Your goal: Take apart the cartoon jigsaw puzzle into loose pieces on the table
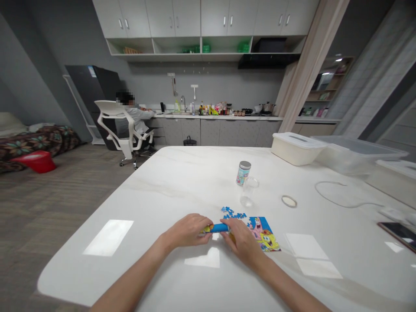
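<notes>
A partly built cartoon jigsaw puzzle (264, 234) lies on the white table (169, 190) in front of me. Loose blue pieces (231, 212) sit just beyond it. My left hand (188, 231) and my right hand (241, 241) are both closed on a strip of joined puzzle pieces (217, 228), blue and yellow, held between them just left of the puzzle. The fingers of each hand pinch one end of the strip.
A small printed can (243, 173), a clear plastic cup (249, 191) and a tape ring (289, 201) stand beyond the puzzle. Lidded plastic boxes (297, 147) sit at the far right, a cable (338, 197) and phone (399, 234) at right. A person sits in an office chair (118, 130) by the kitchen counter.
</notes>
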Available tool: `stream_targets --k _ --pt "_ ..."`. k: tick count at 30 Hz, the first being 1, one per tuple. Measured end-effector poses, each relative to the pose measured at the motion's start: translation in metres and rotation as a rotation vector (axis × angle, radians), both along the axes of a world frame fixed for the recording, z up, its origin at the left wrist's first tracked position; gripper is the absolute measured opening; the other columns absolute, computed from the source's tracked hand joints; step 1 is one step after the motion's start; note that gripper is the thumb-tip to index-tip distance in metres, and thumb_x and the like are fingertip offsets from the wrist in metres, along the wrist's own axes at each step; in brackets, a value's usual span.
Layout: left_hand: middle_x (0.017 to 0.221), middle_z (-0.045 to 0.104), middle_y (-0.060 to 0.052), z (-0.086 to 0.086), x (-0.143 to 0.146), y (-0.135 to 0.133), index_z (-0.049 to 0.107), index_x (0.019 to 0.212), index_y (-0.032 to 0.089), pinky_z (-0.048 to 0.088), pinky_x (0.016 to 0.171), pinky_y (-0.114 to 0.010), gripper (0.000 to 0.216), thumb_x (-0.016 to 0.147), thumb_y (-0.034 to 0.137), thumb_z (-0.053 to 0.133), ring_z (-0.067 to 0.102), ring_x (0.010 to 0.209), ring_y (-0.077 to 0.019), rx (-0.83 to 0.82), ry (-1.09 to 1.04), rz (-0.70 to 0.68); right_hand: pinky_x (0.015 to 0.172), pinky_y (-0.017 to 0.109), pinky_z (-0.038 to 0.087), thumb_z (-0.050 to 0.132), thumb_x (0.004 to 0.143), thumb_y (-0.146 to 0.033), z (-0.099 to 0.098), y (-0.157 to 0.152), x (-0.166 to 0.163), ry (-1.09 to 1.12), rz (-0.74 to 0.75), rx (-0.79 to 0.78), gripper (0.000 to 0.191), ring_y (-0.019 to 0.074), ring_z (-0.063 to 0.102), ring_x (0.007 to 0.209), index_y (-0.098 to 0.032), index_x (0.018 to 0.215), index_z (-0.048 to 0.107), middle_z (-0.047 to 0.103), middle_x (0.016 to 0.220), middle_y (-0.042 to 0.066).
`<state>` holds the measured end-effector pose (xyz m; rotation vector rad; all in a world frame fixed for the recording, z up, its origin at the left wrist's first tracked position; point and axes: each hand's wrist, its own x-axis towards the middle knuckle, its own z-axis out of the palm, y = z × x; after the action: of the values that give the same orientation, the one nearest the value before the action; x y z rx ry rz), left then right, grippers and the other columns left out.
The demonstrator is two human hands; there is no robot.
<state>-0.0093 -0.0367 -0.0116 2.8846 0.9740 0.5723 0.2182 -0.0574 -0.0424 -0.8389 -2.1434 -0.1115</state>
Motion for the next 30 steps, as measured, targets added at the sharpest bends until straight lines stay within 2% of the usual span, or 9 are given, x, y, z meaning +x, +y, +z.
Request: stream_targets --k 3,5,8,11,14,17,21,24,30 --pt "0.084 0.068 -0.004 0.003 -0.002 0.001 0.054 0.101 0.019 0.049 0.071 -0.031 0.02 0.084 0.03 0.054 0.066 0.075 -0.0204 -0.057 -0.031 0.02 0.074 0.038 0.057 0.045 0.098 -0.026 0.008 -0.001 0.004 0.036 0.037 0.0 0.02 0.0232 0.067 0.086 -0.019 0.114 0.055 0.07 0.094 0.009" --pt "0.089 0.067 -0.005 0.007 -0.005 0.002 0.051 0.112 0.02 0.049 0.074 -0.032 0.034 0.083 0.038 0.057 0.065 0.08 -0.0216 -0.115 -0.025 0.042 0.076 0.037 0.057 0.047 0.098 -0.025 0.023 0.001 0.013 0.057 0.037 -0.009 0.019 0.0222 0.067 0.088 -0.02 0.114 0.056 0.07 0.096 0.008" --pt "0.086 0.064 -0.004 0.009 -0.01 0.007 0.044 0.122 0.02 0.049 0.074 -0.033 0.045 0.084 0.041 0.055 0.063 0.078 -0.0208 -0.146 -0.019 0.085 0.074 0.033 0.056 0.048 0.097 -0.022 0.059 0.011 0.04 0.108 -0.013 0.004 0.017 0.0202 0.066 0.085 -0.021 0.112 0.056 0.069 0.093 0.007" --pt "0.084 0.062 -0.004 0.007 -0.012 0.01 0.043 0.121 0.019 0.049 0.072 -0.033 0.041 0.086 0.039 0.053 0.062 0.076 -0.0199 -0.131 -0.005 0.12 0.062 0.031 0.053 0.053 0.094 -0.027 0.104 0.032 0.081 0.136 -0.196 0.032 0.017 0.0172 0.061 0.065 -0.019 0.109 0.058 0.068 0.091 0.007" --pt "0.084 0.063 -0.004 0.005 -0.011 0.011 0.047 0.116 0.019 0.048 0.072 -0.032 0.034 0.087 0.037 0.052 0.061 0.075 -0.0197 -0.131 0.03 0.116 0.062 0.031 0.051 0.054 0.092 -0.03 0.14 0.061 0.116 0.006 -0.295 -0.068 0.019 0.0169 0.059 0.062 -0.018 0.105 0.061 0.069 0.093 0.008" --pt "0.082 0.063 -0.003 0.005 -0.009 0.01 0.049 0.113 0.019 0.048 0.072 -0.032 0.031 0.088 0.036 0.051 0.061 0.075 -0.0193 -0.143 0.036 0.105 0.07 0.032 0.049 0.054 0.089 -0.026 0.162 0.086 0.129 -0.236 -0.309 -0.212 0.02 0.02 0.063 0.073 -0.017 0.104 0.063 0.069 0.096 0.009" --pt "0.082 0.063 -0.003 0.005 -0.008 0.009 0.05 0.112 0.019 0.048 0.074 -0.032 0.031 0.086 0.035 0.053 0.062 0.076 -0.0192 -0.16 0.041 0.099 0.076 0.031 0.047 0.054 0.087 -0.021 0.177 0.106 0.113 -0.543 -0.297 -0.399 0.022 0.023 0.065 0.085 -0.016 0.104 0.066 0.07 0.099 0.011" --pt "0.082 0.063 -0.003 0.005 -0.009 0.01 0.051 0.112 0.018 0.048 0.073 -0.032 0.031 0.086 0.035 0.054 0.061 0.076 -0.0196 -0.172 0.052 0.11 0.078 0.03 0.046 0.056 0.087 -0.023 0.182 0.116 0.096 -0.682 -0.255 -0.508 0.024 0.024 0.065 0.091 -0.017 0.107 0.067 0.071 0.101 0.011" --pt "0.081 0.063 -0.003 0.008 -0.01 0.008 0.052 0.11 0.019 0.047 0.072 -0.031 0.029 0.087 0.036 0.052 0.061 0.076 -0.0196 -0.177 0.051 0.114 0.085 0.031 0.045 0.063 0.081 -0.033 0.173 0.133 0.086 -0.791 -0.167 -0.593 0.039 0.0268 0.063 0.102 -0.02 0.117 0.066 0.067 0.114 0.011"
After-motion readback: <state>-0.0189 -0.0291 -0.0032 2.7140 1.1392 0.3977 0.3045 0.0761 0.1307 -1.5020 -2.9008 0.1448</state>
